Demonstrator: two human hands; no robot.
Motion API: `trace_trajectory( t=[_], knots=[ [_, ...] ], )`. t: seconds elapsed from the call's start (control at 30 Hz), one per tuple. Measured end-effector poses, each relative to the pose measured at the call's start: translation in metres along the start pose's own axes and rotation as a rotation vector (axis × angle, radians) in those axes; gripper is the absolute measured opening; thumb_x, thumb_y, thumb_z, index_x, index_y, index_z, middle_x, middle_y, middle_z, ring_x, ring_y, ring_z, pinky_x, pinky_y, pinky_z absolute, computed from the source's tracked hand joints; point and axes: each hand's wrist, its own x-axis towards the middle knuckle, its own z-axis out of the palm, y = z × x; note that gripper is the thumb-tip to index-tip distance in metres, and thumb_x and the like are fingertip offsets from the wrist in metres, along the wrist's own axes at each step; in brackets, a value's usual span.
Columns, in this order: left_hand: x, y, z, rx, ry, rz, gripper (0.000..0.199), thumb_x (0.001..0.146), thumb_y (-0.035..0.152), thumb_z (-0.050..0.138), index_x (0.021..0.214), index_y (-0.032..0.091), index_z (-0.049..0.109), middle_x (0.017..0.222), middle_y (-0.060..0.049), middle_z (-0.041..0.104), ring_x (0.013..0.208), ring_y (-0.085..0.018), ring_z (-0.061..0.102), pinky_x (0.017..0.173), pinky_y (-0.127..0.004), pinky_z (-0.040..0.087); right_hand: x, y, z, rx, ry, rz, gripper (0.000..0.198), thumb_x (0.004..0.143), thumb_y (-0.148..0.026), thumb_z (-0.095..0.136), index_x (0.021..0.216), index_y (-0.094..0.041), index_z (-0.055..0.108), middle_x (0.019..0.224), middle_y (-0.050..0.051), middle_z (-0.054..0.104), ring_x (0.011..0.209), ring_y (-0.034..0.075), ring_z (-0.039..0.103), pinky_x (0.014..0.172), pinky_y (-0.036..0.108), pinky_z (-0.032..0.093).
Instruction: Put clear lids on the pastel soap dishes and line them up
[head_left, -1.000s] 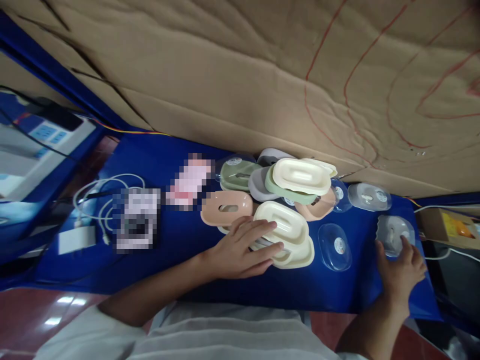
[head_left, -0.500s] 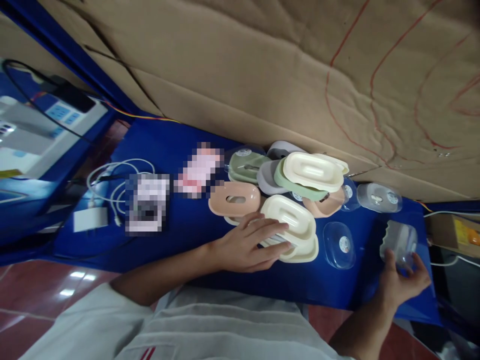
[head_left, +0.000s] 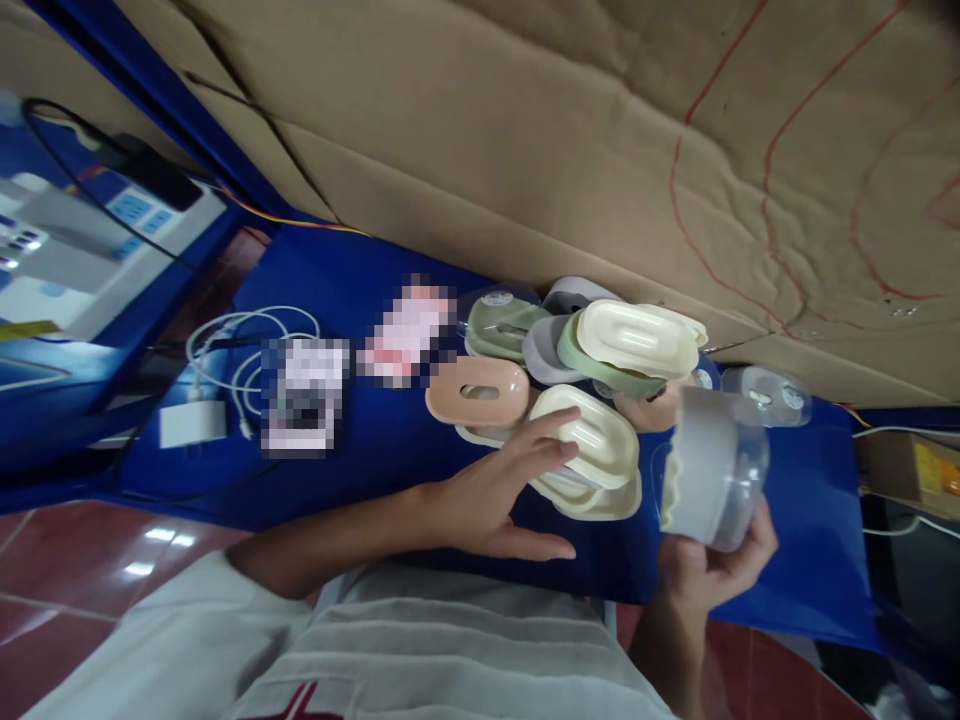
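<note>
In my right hand (head_left: 712, 570) is a grey plastic box with a clear lid (head_left: 712, 470), tipped on its side, its wavy cream edge facing left. The thumb and fingers close round its lower end. My left hand (head_left: 502, 490) has its fingers apart at the near side of a cream oval dish (head_left: 592, 440), which lies on other cream pieces; whether the fingertips touch it I cannot tell. Left of that dish lies a peach tray with an oval slot (head_left: 487, 395). Behind are a green tray (head_left: 495, 330) and another cream dish (head_left: 637, 335) over a green one.
A clear lid with a label (head_left: 772, 395) lies by the cardboard wall (head_left: 525, 150). On the left of the blue table (head_left: 360, 480) are a white charger (head_left: 191, 425), coiled cable and two blurred-out items. A power strip (head_left: 142, 230) is farther left.
My right hand has lifted the grey box with the clear lid from the table's right side and brought it left, nearer. My left hand's thumb has spread away from the cream dish.
</note>
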Motion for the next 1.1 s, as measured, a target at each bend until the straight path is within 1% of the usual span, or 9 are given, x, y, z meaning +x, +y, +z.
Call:
trace_trajectory(
  t=[0.07, 0.17, 0.33, 0.6, 0.7, 0.83, 0.93, 1.0, 1.1],
  knots=[
    [-0.001, -0.002, 0.003, -0.087, 0.041, -0.046, 0.129, 0.078, 0.047, 0.099, 0.175, 0.039, 0.014, 0.178, -0.022, 0.028, 0.161, -0.044, 0.042, 0.118, -0.058, 0.056, -0.001, -0.022, 0.016, 0.063, -0.11, -0.174, 0.072, 0.084, -0.062, 0.082, 0.141, -0.024, 0.063, 0.141, 0.015, 0.06, 0.135, 0.041, 0.06, 0.111, 0.069, 0.051],
    [-0.002, -0.003, 0.004, -0.151, 0.099, -0.071, 0.137, 0.079, 0.049, 0.099, 0.174, 0.044, -0.001, 0.173, -0.02, 0.036, 0.146, -0.039, 0.06, 0.115, -0.056, 0.059, 0.002, -0.045, 0.037, 0.115, -0.213, -0.31, 0.062, 0.086, -0.053, 0.084, 0.139, -0.026, 0.065, 0.14, 0.013, 0.06, 0.126, 0.035, 0.067, 0.104, 0.063, 0.059],
    [0.002, 0.001, -0.005, -0.144, 0.2, -0.1, 0.118, 0.085, 0.043, 0.095, 0.17, 0.041, 0.013, 0.162, -0.017, 0.041, 0.139, -0.035, 0.063, 0.112, -0.053, 0.06, 0.013, -0.056, 0.052, 0.127, -0.28, -0.351, 0.056, 0.094, -0.052, 0.075, 0.143, -0.029, 0.062, 0.14, 0.013, 0.057, 0.125, 0.033, 0.067, 0.102, 0.059, 0.063],
    [0.006, 0.003, -0.006, -0.18, 0.225, -0.208, 0.113, 0.084, 0.043, 0.096, 0.168, 0.038, 0.02, 0.161, -0.017, 0.045, 0.138, -0.034, 0.063, 0.109, -0.051, 0.062, 0.017, -0.045, 0.051, 0.134, -0.311, -0.369, 0.06, 0.094, -0.054, 0.076, 0.147, -0.03, 0.064, 0.143, 0.013, 0.057, 0.129, 0.036, 0.064, 0.103, 0.062, 0.061],
    [0.012, 0.01, -0.014, -0.159, 0.205, -0.258, 0.096, 0.094, 0.045, 0.086, 0.169, 0.036, 0.026, 0.16, -0.017, 0.052, 0.123, -0.027, 0.072, 0.098, -0.04, 0.067, 0.017, -0.043, 0.051, 0.105, -0.278, -0.349, 0.061, 0.093, -0.056, 0.076, 0.146, -0.027, 0.065, 0.141, 0.015, 0.059, 0.129, 0.036, 0.064, 0.104, 0.062, 0.06],
    [0.015, 0.028, -0.054, 0.188, 0.183, -0.22, 0.044, 0.108, 0.03, 0.067, 0.151, 0.027, 0.06, 0.136, -0.011, 0.072, 0.101, -0.018, 0.075, 0.086, -0.031, 0.065, 0.017, -0.04, 0.052, 0.072, -0.234, -0.328, 0.061, 0.091, -0.056, 0.077, 0.143, -0.026, 0.067, 0.139, 0.016, 0.061, 0.129, 0.038, 0.064, 0.105, 0.064, 0.057],
    [-0.002, 0.041, -0.085, 0.649, 0.355, -0.249, 0.019, 0.105, 0.018, 0.067, 0.121, 0.022, 0.076, 0.115, -0.007, 0.078, 0.102, -0.019, 0.075, 0.087, -0.031, 0.063, 0.015, -0.035, 0.053, 0.057, -0.215, -0.319, 0.056, 0.089, -0.05, 0.081, 0.138, -0.025, 0.069, 0.139, 0.015, 0.062, 0.128, 0.037, 0.065, 0.106, 0.064, 0.057],
    [-0.021, 0.048, -0.092, 0.813, 0.493, -0.297, 0.011, 0.103, 0.015, 0.068, 0.108, 0.02, 0.077, 0.099, -0.004, 0.077, 0.086, -0.016, 0.072, 0.077, -0.028, 0.06, 0.014, -0.032, 0.053, 0.063, -0.221, -0.307, 0.055, 0.087, -0.047, 0.082, 0.136, -0.024, 0.069, 0.14, 0.015, 0.062, 0.128, 0.037, 0.066, 0.106, 0.064, 0.057],
    [-0.044, 0.056, -0.073, 0.581, 0.47, -0.41, 0.022, 0.102, 0.021, 0.072, 0.123, 0.022, 0.073, 0.106, -0.005, 0.077, 0.08, -0.014, 0.07, 0.072, -0.028, 0.061, 0.013, -0.032, 0.052, 0.11, -0.201, -0.317, 0.055, 0.085, -0.044, 0.084, 0.134, -0.023, 0.07, 0.139, 0.015, 0.063, 0.128, 0.037, 0.067, 0.107, 0.064, 0.058]
  ],
)
